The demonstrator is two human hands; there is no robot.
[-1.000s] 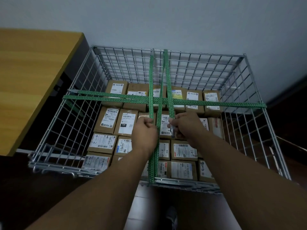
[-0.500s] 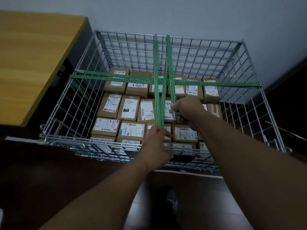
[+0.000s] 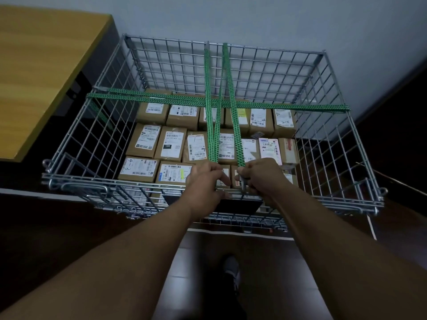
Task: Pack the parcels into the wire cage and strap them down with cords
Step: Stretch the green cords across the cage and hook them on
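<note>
Draws both hands back to the near rim of the wire cage (image 3: 80, 180). A second ago, works with both fists mid-cage above the parcels (image 3: 172, 146); half a second ago, drops only the left hand (image 3: 204, 180) to the rim; now sets the right hand (image 3: 261, 176) just beside it. Grips with the left hand, fingers curled, the near ends of two lengthwise cords (image 3: 209, 107), right at the rim. Clenches the right hand round the end of the third strand, the rightmost one, with a metal hook (image 3: 243, 184) poking out under the fist, just above the rim wire. Cannot tell whether touching the wire yet. Leaves the crosswise cords (image 3: 161, 98) stretched side to side over the far rows, seemingly fastened at both side walls. Leaves the parcels packed label-up in tight rows on the cage floor, below the cords. Means, in all likelihood, packing done and strapping nearly so, with only this last hook left to catch on the near rim. Calls for a little more pull toward the body and a downward hitch over the top wire. Risks a snap-back of the taut strand on any slip of the grip.
</note>
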